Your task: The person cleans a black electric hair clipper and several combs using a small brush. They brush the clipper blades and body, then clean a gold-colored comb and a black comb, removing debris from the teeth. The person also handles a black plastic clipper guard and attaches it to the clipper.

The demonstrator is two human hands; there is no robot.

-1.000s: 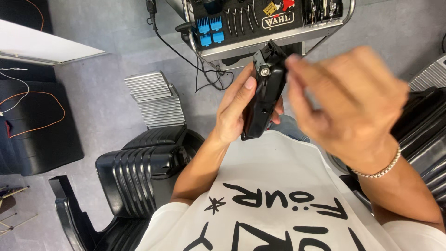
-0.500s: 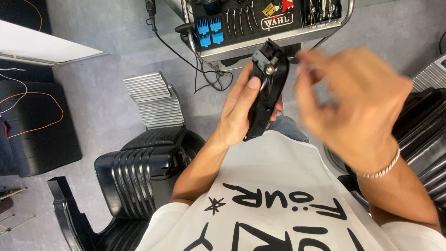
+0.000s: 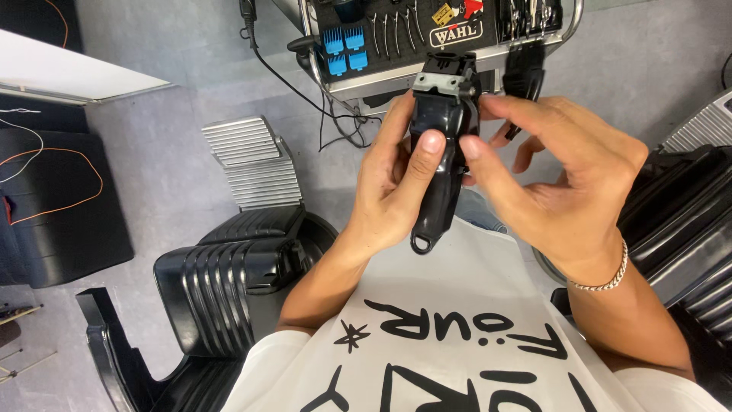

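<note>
Grey floor [image 3: 175,99] fills the left side of the view, with a white table [image 3: 69,76] edge at the far left and a black box [image 3: 61,206] wound with orange wire below it. A ribbed metal footrest [image 3: 252,160] lies further right, above the black ribbed seat of a barber chair [image 3: 221,282]. Near the middle, the left hand [image 3: 389,191] has its fingers closed around a black hair clipper [image 3: 441,145], thumb pressed on the front of the body; the clipper stands nearly upright, blade end up and hanging loop down, held in the air above the person's white printed shirt [image 3: 450,336]. Behind it a tool tray [image 3: 427,38] carries blue comb guards [image 3: 343,47]. The right hand [image 3: 564,183], with a silver bracelet [image 3: 606,278] at its wrist, touches the clipper's right side near the blade with its fingertips; its fingers are loosely spread, gripping nothing whole. A second black chair [image 3: 686,221] shows at the right edge.
</note>
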